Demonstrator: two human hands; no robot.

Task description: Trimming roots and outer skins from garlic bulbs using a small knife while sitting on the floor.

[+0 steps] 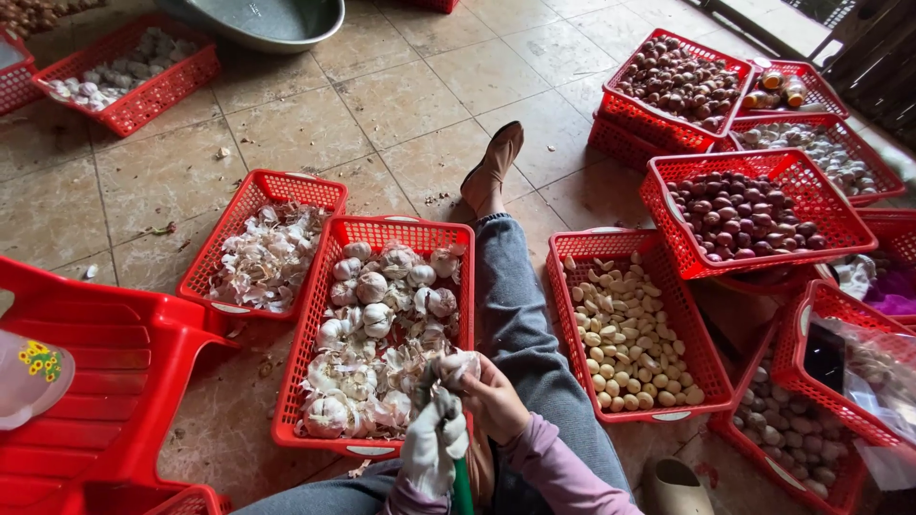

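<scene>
Nearest the camera, the left hand (pixel 434 448), in a white glove, was closed around a green-handled tool (pixel 462 488). Just right of it, the bare right hand (pixel 494 399) gripped a garlic bulb (pixel 458 367), fingers wrapped under it, above the near edge of the red basket of whole garlic (pixel 315 334). A jeans-clad leg (pixel 523 324) stretched away between that basket and, to the right, a red basket of peeled cloves (pixel 563 305). Left of the garlic basket sat a basket of papery skins (pixel 250 189), and a red plastic stool (pixel 105 353) stood at the near left. Farther right, baskets of shallots (pixel 663 205) were stacked; a metal basin (pixel 258 38) lay far off.
</scene>
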